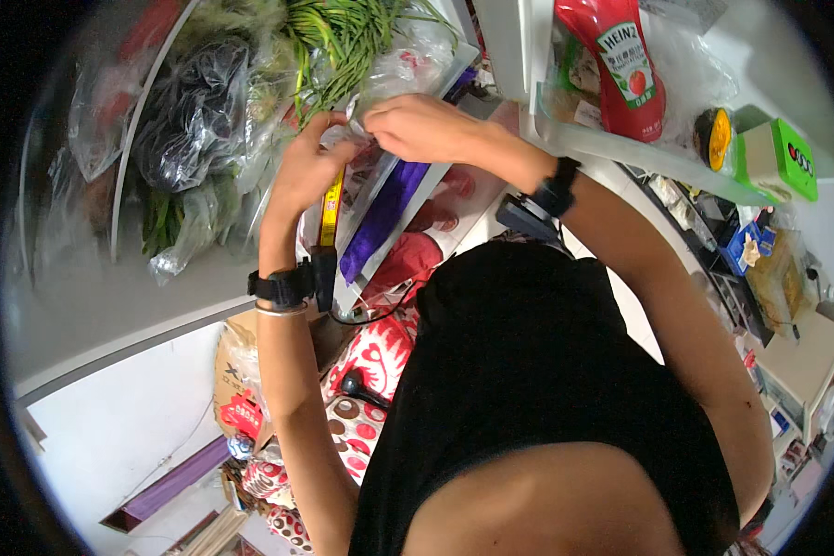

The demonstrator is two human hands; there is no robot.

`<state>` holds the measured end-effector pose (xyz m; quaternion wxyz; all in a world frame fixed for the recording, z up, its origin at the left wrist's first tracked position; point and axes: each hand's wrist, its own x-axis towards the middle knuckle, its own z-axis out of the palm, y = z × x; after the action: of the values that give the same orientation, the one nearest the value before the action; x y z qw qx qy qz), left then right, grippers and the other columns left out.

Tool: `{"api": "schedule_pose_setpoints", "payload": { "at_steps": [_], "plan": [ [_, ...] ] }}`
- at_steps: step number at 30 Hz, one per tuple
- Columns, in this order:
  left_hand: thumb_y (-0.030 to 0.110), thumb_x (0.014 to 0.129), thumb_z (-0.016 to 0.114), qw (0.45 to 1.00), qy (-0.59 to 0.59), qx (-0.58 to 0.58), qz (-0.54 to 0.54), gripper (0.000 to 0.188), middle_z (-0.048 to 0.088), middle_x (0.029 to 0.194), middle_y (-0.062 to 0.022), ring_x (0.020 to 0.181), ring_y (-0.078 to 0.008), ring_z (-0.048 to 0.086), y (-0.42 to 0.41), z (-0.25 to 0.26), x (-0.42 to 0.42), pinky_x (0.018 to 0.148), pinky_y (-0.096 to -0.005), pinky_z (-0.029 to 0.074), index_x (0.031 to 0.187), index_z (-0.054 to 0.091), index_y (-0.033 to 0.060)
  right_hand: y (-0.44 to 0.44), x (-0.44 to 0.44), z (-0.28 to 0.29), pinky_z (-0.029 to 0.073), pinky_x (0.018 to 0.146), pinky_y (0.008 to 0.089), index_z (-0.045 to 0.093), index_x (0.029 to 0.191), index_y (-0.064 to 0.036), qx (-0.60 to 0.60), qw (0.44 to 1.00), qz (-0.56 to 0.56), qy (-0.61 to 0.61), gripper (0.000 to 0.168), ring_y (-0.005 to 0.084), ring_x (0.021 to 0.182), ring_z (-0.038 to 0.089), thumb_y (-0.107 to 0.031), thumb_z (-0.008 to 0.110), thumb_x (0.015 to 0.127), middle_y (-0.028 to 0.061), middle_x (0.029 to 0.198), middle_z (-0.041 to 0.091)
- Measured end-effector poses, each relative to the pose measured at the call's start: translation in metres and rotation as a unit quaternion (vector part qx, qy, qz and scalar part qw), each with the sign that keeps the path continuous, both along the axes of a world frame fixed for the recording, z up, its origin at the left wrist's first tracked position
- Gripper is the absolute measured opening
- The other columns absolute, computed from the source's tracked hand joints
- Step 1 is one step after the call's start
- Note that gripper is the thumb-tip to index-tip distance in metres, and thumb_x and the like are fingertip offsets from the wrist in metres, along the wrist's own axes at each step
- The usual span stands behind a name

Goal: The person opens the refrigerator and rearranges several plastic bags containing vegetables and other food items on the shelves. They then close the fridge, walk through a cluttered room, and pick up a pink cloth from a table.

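Note:
My left hand (314,161) and my right hand (417,126) are close together at the front of an open refrigerator, both pinching a clear plastic bag (358,119). Just beyond them lies a bunch of long green stalks (347,52) on crumpled clear plastic. Left of my left hand, a dark item in a clear plastic bag (198,118) rests on a shelf, with leafy greens (161,222) in plastic below it. Both wrists carry black straps with devices. A yellow label strip (330,215) shows beside my left wrist.
On the right, the refrigerator door shelf (639,156) holds a red Heinz ketchup pouch (632,76), a cut pumpkin piece (717,139) and a green-and-white box (778,160). A purple strip (389,208) runs along the drawer front. Patterned red-and-white fabric (375,354) lies below.

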<state>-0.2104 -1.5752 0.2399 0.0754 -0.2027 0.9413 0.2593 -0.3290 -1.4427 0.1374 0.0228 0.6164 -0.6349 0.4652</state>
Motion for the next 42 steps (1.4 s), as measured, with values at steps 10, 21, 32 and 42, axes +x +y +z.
{"api": "schedule_pose_setpoints", "payload": {
  "at_steps": [10,21,32,42],
  "plan": [
    [0.038,0.077,0.061,0.956,-0.195,-0.217,0.034,0.047,0.061,0.111,-0.0264,0.104,-0.0415,0.058,-0.025,-0.028,0.044,0.09,-0.0436,0.046,0.108,0.064,0.0034,-0.04,-0.042,-0.007,0.051,0.08,0.0478,0.067,0.096,0.002,0.221,0.956,-0.163,-0.107,0.024,0.0413,0.089,0.064,-0.003,0.052,0.077,0.0287,0.091,0.064],
    [0.024,0.078,0.062,0.98,-0.045,-0.189,-0.044,0.041,0.061,0.116,-0.0214,0.104,-0.0391,0.059,0.002,0.002,0.087,0.091,-0.0394,0.046,0.11,0.062,-0.0017,-0.001,-0.024,0.022,0.048,0.066,0.0394,0.066,0.089,0.002,0.126,0.987,0.077,-0.057,0.02,0.034,0.069,0.061,-0.014,0.056,0.081,0.0198,0.075,0.064],
    [0.021,0.077,0.063,0.981,-0.087,-0.173,0.027,0.041,0.062,0.115,-0.0207,0.105,-0.0367,0.06,0.006,0.003,0.109,0.091,-0.0388,0.047,0.113,0.062,0.0006,0.01,0.0,0.069,0.052,0.065,0.0439,0.069,0.085,-0.007,-0.023,0.983,-0.139,-0.116,0.011,0.0326,0.071,0.067,-0.014,0.062,0.081,0.0155,0.076,0.067],
    [0.022,0.075,0.06,0.983,-0.032,-0.172,0.059,0.041,0.059,0.121,-0.0155,0.103,-0.0379,0.059,0.008,0.004,0.125,0.088,-0.0418,0.048,0.113,0.061,0.0056,-0.066,0.009,0.0,0.05,0.076,0.044,0.067,0.091,-0.006,0.259,0.96,-0.082,0.075,0.016,0.035,0.091,0.064,-0.012,0.065,0.077,0.0178,0.093,0.067]
  ]
}}
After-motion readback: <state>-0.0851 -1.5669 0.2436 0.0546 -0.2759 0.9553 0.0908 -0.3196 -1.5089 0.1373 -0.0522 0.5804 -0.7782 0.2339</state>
